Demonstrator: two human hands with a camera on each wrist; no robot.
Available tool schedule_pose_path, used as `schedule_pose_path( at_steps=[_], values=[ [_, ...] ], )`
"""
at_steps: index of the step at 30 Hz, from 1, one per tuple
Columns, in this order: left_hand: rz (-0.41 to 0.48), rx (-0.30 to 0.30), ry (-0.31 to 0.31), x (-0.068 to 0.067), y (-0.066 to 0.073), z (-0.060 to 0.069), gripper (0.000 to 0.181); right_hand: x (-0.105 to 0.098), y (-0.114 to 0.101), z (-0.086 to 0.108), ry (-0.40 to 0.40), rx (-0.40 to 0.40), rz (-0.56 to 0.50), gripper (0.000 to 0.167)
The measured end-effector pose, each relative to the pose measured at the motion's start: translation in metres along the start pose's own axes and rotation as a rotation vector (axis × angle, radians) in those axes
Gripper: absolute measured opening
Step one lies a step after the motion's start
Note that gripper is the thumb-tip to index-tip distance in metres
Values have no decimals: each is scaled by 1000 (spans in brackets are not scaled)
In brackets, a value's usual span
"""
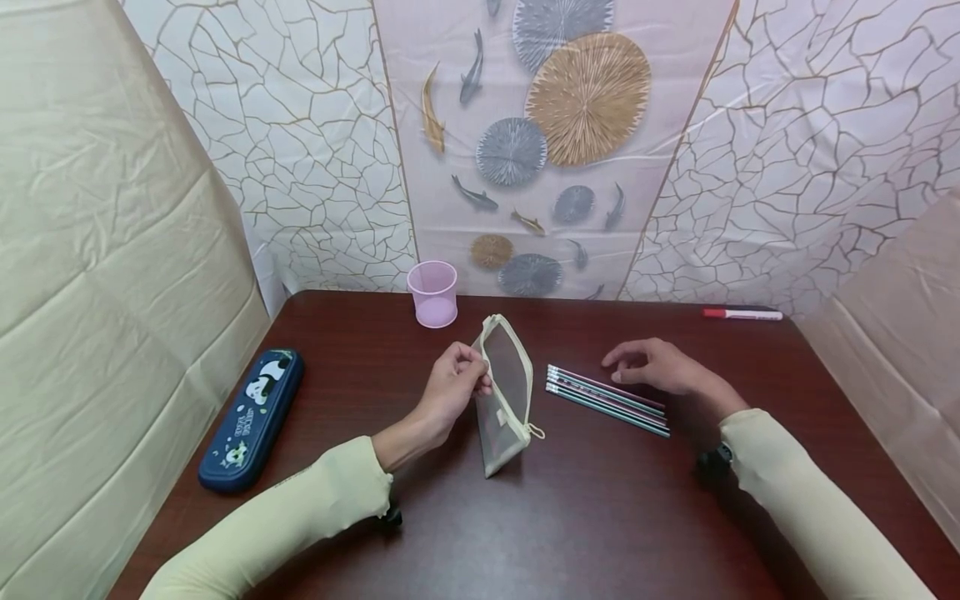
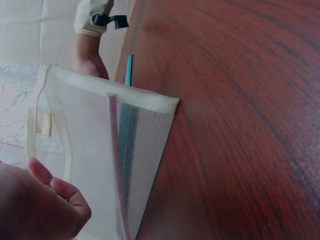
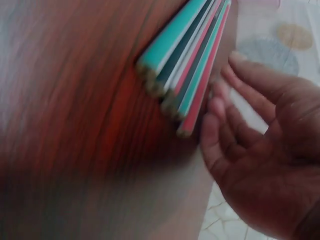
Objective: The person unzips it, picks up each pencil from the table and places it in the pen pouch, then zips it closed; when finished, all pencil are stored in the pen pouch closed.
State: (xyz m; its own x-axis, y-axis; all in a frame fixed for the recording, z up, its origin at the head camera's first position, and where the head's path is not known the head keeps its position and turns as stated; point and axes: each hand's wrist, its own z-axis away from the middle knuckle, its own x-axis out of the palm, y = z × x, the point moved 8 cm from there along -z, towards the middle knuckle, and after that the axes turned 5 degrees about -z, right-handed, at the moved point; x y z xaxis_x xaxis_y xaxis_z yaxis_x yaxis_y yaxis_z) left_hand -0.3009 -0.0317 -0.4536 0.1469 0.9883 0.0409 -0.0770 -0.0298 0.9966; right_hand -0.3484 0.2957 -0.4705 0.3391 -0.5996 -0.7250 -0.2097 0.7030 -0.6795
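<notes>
My left hand (image 1: 452,383) pinches the rim of a cream mesh zip pouch (image 1: 501,429), which stands on the table with its mouth gaping and a cord loop at the near end of its zipper. In the left wrist view, pencils show through the pouch's mesh (image 2: 85,130), with the left hand (image 2: 47,202) at its edge. Several striped pencils (image 1: 607,400) lie side by side to the right of the pouch. Just beyond their far-right side hovers my right hand (image 1: 660,367), fingers loosely bent, holding nothing. The right wrist view has the pencils' unsharpened ends (image 3: 167,97) beside the fingers (image 3: 212,130).
A navy panda pencil case (image 1: 251,421) lies at the table's left side. At the back edge stands a pink cup (image 1: 433,296). A red-capped white marker (image 1: 742,314) lies at the back right. Patterned cloth (image 1: 525,167) hangs behind the dark wooden table (image 1: 525,542).
</notes>
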Motion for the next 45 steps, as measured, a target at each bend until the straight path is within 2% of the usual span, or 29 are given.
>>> schedule_pose_path(
  at_steps=[4, 9, 18, 31, 36, 40, 45],
  values=[
    [-9, 1, -15, 2, 1, -2, 11, 2, 7, -1, -49, -20, -42, 25],
    [-19, -6, -25, 5, -1, -5, 10, 5, 8, -2, -78, -39, -46, 20],
    [-24, -4, -29, 7, -2, -6, 10, 7, 4, -5, -97, -55, -12, 17],
    [-55, -11, -31, 9, -1, -10, 10, 10, -5, -1, -120, -44, -9, 23],
    [-59, -12, -40, 13, 0, -10, 13, 10, -7, -1, -120, -55, 26, 26],
    [-76, -17, -46, 14, 1, -10, 13, 11, -16, -3, -102, -82, 97, 30],
    [-83, -34, -49, 16, 0, -13, 11, 13, -22, -9, -82, -96, 184, 26]
  ],
)
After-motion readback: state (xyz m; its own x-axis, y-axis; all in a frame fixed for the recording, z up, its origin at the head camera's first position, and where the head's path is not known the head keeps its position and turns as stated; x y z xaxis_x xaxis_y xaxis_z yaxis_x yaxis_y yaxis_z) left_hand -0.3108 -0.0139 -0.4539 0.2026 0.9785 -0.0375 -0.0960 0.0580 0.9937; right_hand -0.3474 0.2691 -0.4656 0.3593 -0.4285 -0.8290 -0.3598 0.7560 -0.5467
